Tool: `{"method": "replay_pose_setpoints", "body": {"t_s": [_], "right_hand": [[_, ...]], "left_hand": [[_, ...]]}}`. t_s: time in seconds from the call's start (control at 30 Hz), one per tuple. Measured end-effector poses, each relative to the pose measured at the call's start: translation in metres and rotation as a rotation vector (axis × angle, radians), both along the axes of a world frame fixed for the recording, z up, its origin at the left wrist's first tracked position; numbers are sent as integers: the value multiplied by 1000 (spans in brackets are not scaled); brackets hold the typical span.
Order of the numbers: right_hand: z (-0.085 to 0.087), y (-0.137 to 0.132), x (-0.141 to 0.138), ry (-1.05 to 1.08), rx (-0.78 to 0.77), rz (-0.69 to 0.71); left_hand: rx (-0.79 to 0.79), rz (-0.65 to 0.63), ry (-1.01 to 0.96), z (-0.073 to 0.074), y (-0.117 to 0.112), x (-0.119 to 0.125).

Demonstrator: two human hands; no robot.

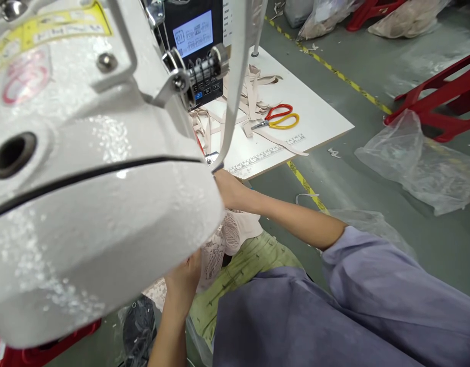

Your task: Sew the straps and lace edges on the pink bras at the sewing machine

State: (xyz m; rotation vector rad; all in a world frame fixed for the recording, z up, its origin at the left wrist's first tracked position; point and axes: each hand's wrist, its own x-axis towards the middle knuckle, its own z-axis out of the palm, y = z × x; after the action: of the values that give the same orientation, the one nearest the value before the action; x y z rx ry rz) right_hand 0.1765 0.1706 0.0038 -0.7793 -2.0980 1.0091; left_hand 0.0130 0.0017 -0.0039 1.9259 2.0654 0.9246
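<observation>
Lace fabric, white and openwork, lies bunched below the front edge of the counter, between my two hands and partly tucked under the sewing machine head.

Left hand: comes up from the bottom of the view and touches the lower edge of the lace. Its fingers run behind the machine head, so I cannot tell whether they are apart or pinched on the cloth.

Right hand: reaches in from the right with a bare forearm and a lilac sleeve pushed up. It sits at the needle end of the machine, just above the lace. Its fingers are hidden under the casting; state cannot be told.

Beige tape: a flat strip hangs down the front of the machine and ends at a small metal guide just beside the right hand.

Green striped cloth: lies under the lace, toward my lap.

On the counter: scissors with one red and one yellow handle, lying beside a loose heap of beige strips. A printed ruler scale runs along the near edge. The control panel has a lit screen, behind the machine.

Floor: clear plastic bags, red stool, yellow line.
</observation>
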Motion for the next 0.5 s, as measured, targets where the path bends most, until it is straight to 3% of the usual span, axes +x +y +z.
{"method": "replay_pose_setpoints", "body": {"t_s": [0.5], "right_hand": [[-10, 3, -4, 71, 80, 7]], "left_hand": [[88, 46, 119, 10, 1, 2]]}}
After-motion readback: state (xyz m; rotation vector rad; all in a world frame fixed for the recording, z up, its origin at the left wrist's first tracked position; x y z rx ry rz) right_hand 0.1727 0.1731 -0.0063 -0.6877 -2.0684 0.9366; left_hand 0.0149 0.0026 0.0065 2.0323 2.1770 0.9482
